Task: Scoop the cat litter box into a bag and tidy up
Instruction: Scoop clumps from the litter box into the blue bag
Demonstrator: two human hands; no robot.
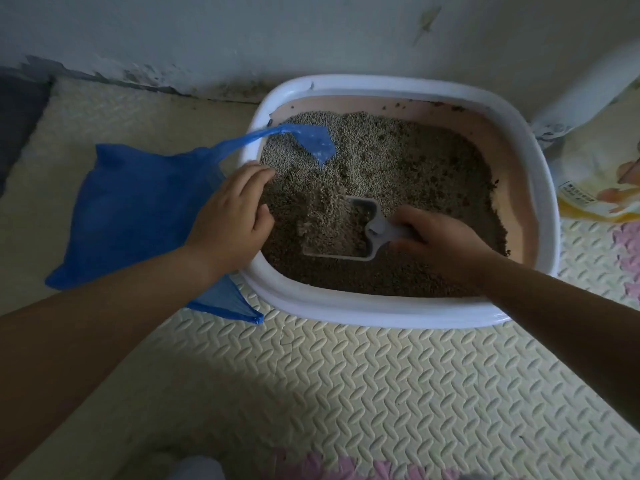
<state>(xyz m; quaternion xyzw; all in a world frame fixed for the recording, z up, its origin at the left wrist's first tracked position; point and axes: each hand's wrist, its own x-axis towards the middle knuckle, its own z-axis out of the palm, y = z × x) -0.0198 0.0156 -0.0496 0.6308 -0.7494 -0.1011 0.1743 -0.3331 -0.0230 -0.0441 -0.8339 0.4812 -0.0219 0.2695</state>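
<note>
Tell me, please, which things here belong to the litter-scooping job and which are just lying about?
In the job: litter box; litter; scoop, gripped by the right hand; blue bag, by the left hand.
Lying about: yellow package beside the box; foam floor mat.

Handle of the scoop (341, 233) hidden under right hand (440, 244), its front buried in litter (398, 157), left hand (228, 216) covers the bag (138, 209) mouth so any grip there is unclear, yellow package (599, 181) cut by right edge, label unreadably small.
</note>
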